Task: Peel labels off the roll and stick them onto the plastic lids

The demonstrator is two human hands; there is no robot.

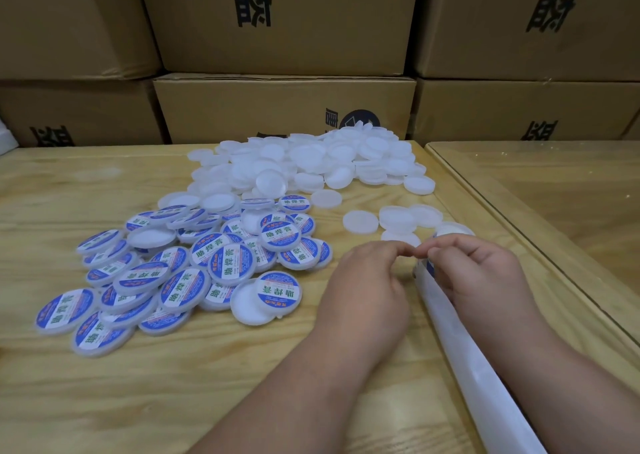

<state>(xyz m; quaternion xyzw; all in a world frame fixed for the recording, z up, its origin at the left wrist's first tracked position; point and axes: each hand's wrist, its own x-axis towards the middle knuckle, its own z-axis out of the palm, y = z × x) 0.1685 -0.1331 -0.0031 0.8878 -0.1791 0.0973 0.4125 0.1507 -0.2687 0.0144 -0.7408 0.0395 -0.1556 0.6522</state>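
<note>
Roughly, the job looks partway done: a heap of labelled lids (180,273) with blue-and-white stickers lies at about 9 o'clock from the hands, while a bigger pile of bare lids (311,159) waits at 12 o'clock, plus a few loose bare ones (394,218) just beyond the fingertips. Both hands meet near the middle of the bench (86,183). The left hand (367,280) has its fingers curled, tips pinched toward the right hand (481,270), which curls over the backing strip (460,342) where a blue label (430,267) peeks out. Whether the left fingers already hold a peeled label I cannot tell; the fingers cover it. The roll (450,230) itself is mostly hidden behind the right hand, and the strip runs out of frame at 5 o'clock.
</note>
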